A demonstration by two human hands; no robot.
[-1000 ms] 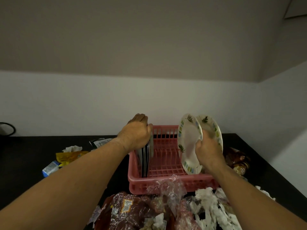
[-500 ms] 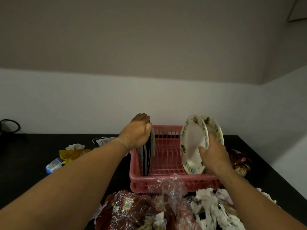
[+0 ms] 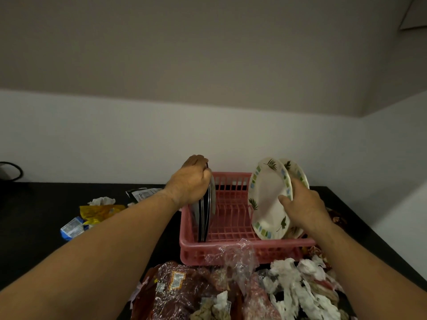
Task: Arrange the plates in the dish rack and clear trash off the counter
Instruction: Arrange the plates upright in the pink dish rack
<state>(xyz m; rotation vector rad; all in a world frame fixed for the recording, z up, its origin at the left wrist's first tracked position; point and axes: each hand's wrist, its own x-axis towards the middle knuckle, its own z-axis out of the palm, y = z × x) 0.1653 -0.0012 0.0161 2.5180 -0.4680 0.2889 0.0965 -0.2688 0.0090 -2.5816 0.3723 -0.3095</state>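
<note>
Standing on edge in the pink dish rack [image 3: 231, 251], two groups of plates sit at opposite ends. A few thin dark plates [image 3: 204, 218] stand upright against the left wall. Two leaf-patterned plates [image 3: 268, 199] lean toward the right wall, the rear one overlapping the front one and rising above the rack's rim. The left hand [image 3: 189, 184] grips the top edge of the dark plates, its fingers [image 3: 197, 160] curled over it. The right hand [image 3: 303, 207] holds the leaf-patterned plates at their right edge, with the thumb laid on the front plate's face and the fingers [image 3: 299, 182] wrapped behind. Between the two groups the rack's ribbed floor shows bare, a wide lane of slots. The rack stands on a dark counter [image 3: 34, 215], with its back rim near the pale wall [image 3: 208, 135]. Trash crowds its front rim: a clear plastic wrapper [image 3: 233, 257] rests against it. Reddish bags [image 3: 180, 287] and crumpled white paper [image 3: 298, 280] lie just in front. A brown wrapper [image 3: 337, 219] lies beside the rack's right side. To the left, well apart from the rack, lie a yellow wrapper [image 3: 99, 211], a blue-and-white packet [image 3: 71, 229], a white tissue [image 3: 101, 200] and a black-and-white packet [image 3: 143, 194]. Dark counter shows around them out to the far left.
</note>
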